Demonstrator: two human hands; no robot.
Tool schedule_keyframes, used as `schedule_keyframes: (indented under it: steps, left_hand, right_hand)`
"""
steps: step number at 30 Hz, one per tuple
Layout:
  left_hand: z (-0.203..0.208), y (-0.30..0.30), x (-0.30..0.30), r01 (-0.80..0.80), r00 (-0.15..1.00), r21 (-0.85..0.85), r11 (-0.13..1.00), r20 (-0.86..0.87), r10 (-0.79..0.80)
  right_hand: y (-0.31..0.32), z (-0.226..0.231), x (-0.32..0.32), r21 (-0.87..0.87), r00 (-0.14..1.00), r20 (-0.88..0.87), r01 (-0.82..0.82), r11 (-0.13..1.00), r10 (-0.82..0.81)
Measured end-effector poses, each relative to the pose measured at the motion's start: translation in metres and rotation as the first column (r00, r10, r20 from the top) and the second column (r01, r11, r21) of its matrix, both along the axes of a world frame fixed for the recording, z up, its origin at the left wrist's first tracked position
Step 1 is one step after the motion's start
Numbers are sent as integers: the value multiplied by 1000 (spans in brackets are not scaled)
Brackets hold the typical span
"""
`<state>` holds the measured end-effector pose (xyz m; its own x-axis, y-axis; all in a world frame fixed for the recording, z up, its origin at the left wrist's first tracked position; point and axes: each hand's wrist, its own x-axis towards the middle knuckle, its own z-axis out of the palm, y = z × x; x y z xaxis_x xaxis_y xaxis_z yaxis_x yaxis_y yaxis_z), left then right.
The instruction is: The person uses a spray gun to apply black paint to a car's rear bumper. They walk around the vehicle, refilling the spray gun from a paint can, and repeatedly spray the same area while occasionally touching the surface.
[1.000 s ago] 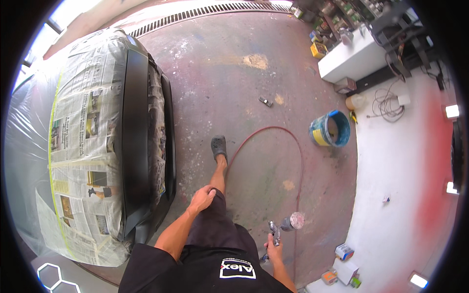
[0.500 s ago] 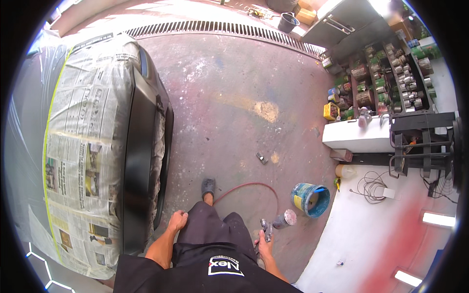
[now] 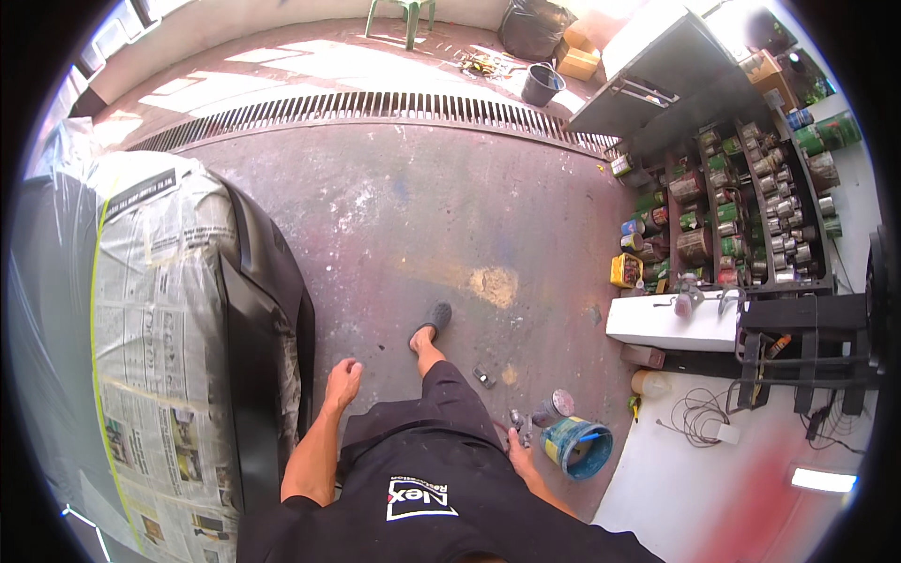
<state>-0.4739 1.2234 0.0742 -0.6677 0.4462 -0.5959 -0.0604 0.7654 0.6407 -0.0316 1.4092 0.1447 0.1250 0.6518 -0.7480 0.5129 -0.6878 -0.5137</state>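
Note:
My right hand (image 3: pixel 519 452) is closed around the handle of a spray gun (image 3: pixel 521 425). The gun's stained paint cup (image 3: pixel 554 406) points away to the right, close to the rim of a blue-stained bucket (image 3: pixel 574 448) on the floor. Empty, my left hand (image 3: pixel 343 383) hangs loosely with fingers a little bent and apart. It is beside the dark bumper (image 3: pixel 272 319) of a car, not touching it. Newspaper (image 3: pixel 164 310) and clear plastic sheeting (image 3: pixel 47 281) cover the car body, edged with yellow-green tape.
A small dark object (image 3: pixel 483 377) lies on the stained floor (image 3: pixel 394 244) ahead. Shelves of paint cans (image 3: pixel 723 206) stand at right, behind a white bench (image 3: pixel 676 322). A floor grate (image 3: pixel 375 105) crosses the far side, with a black bucket (image 3: pixel 542 84) beyond. A coiled cable (image 3: pixel 699 418) lies at right.
I have stepped forward, and the bumper, floor and bucket sit lower in view. The spray gun stays in my right hand, now nearer the bucket. The red hose is mostly hidden now.

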Motion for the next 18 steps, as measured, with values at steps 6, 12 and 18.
schedule_keyframes:
  steps: [6,12,18]
  left_hand:
    - [-20,21,-35,110,987,-405,908,148,-54]
    - [-31,168,-126,75,996,-147,986,68,-65]
    - [-66,321,-243,218,975,-109,970,77,-211]
  right_hand:
    - [133,4,-37,-93,996,86,15,996,-7]
    - [263,9,-114,-87,954,-144,254,963,-264]
    - [365,2,-203,65,947,-114,307,949,-299]
